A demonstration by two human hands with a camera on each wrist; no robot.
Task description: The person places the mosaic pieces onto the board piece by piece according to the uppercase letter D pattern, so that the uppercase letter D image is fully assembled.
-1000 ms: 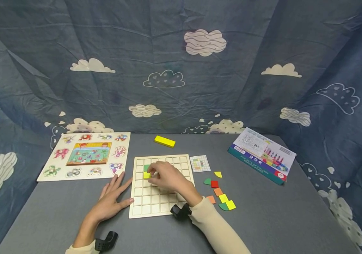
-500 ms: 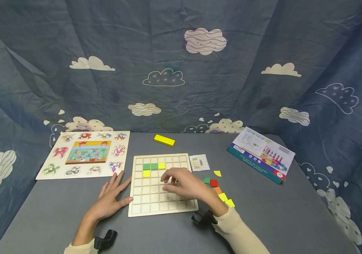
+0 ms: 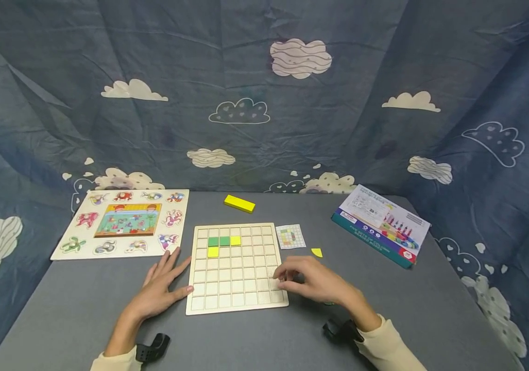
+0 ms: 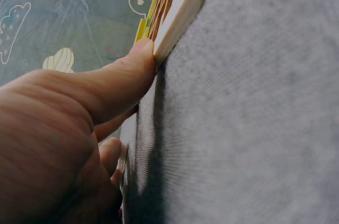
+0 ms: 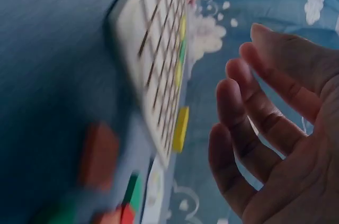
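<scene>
Coloured tiles (image 3: 224,240) lie in four squares of the board (image 3: 238,286): we see two green and one yellow in a row, with another yellow below the left green one. A second ago the right hand (image 3: 312,278) covered part of that row; now it has drawn back to the board's right edge, so all four show. Its grip is released, the fingers loosely curved with nothing visible between them. Our left hand (image 3: 158,289) rests spread on the table (image 3: 232,340), its grip released too, thumb touching the board's left edge. Loose pieces (image 5: 99,155), blurred in the right wrist view, lie beyond the board; from the head, that hand hides most of them, leaving a yellow piece (image 3: 317,252) near the card (image 3: 290,236). We judge that those four tiles are settled, most squares remain unfilled, and the freed hand is near more pieces.
</scene>
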